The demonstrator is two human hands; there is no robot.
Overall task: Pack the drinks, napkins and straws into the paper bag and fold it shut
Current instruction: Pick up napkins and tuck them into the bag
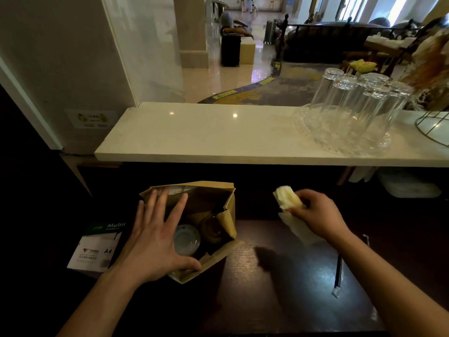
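Observation:
A brown paper bag (pixel 230 205) stands open on the dark wooden table. Inside it I see two drinks: a cup with a clear lid (pixel 187 239) and a darker drink (pixel 212 228) beside it. My left hand (pixel 155 239) is spread over the bag's left rim, thumb on the near edge, holding the mouth apart. My right hand (pixel 315 215) is to the right of the bag, above the table, shut on a wad of white napkins (pixel 288 197). More white paper (pixel 296 227) hangs under that hand. A wrapped black straw (pixel 338 271) lies on the table at the right.
A pack of A4 paper (pixel 97 246) sits left of the bag. Above the table runs a white stone counter (pixel 194 135) with a glass tray of upturned glasses (pixel 349 117) and a wire basket (pixel 435 125) at its right end.

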